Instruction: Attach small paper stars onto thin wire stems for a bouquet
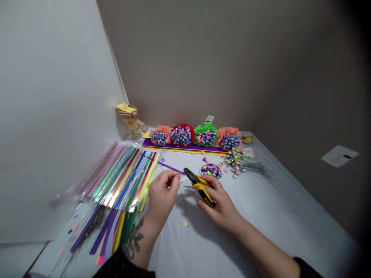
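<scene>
My right hand (pixel 218 202) is wrapped round a pair of pliers (pixel 203 189) with yellow and black handles, their dark jaws pointing up and left. Thumb and fingertips of my left hand (pixel 164 191) are pinched together just left of the jaws; whatever they hold is too small to make out. A purple paper strip (pixel 171 168) lies on the table beyond the left fingertips. Thin wire-like lines (pixel 184 199) show between the hands. Below the jaws a pointed metal piece (pixel 189 187) sticks out, partly hidden by the right hand.
Colourful paper strips (pixel 121 177) in clear film lie left, with more strips (pixel 108 227) nearer me. Several star-filled bouquets (pixel 182 136) stand at the back on coloured sheets (pixel 188 150). A dish of paper stars (pixel 211 170) and wire stems (pixel 255 168) lie right.
</scene>
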